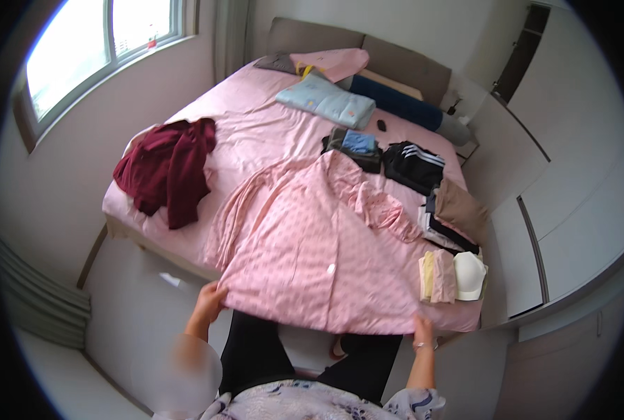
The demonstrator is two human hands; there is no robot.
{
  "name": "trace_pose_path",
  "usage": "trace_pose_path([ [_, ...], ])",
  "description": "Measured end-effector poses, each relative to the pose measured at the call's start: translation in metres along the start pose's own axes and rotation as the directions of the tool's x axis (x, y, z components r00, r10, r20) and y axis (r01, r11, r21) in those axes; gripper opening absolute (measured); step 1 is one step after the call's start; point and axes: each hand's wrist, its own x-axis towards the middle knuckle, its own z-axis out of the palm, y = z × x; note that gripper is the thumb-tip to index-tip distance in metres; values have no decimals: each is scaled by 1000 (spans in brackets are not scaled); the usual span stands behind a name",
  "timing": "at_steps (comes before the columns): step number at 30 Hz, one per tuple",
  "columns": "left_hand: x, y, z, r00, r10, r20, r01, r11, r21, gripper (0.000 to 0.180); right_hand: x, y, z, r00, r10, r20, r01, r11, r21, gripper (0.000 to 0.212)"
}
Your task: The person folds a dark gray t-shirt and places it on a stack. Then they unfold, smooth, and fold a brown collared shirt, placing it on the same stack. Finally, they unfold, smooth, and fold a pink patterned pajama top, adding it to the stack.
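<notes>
A pink patterned long-sleeved pajama shirt is spread over the near end of the bed, collar away from me and hem toward me. My left hand grips the left corner of its hem, fingers closed on the cloth. At the right corner, my right hand pinches the hem too. The hem stretches between both hands just past the bed's near edge. One sleeve lies along the shirt's left side; the other is bunched toward the upper right.
The bed has a pink sheet. A dark red garment lies crumpled at left. Folded dark clothes, a brown folded garment and a white bra line the right side. A light blue quilted pillow is farther back. White cabinets stand at right.
</notes>
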Motion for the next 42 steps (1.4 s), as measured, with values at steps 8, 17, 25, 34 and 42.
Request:
trace_pose_path([
  [8,-22,-20,-26,992,-92,-83,100,989,108,8,-36,22,14,991,119,63,-93,944,-317,29],
  [17,35,-34,-26,935,332,-125,-192,769,610,9,-11,7,50,942,-316,-114,203,806,-556,15],
  [25,105,12,13,794,539,-281,-313,759,570,32,76,-62,167,758,-622,195,610,570,-551,41],
  [34,162,19,-70,873,439,-211,124,219,968,25,99,-28,216,849,-519,101,379,464,-801,54],
  [42,211,167,-59,402,848,-345,-514,521,682,9,105,-29,219,838,-542,69,385,498,-777,51],
])
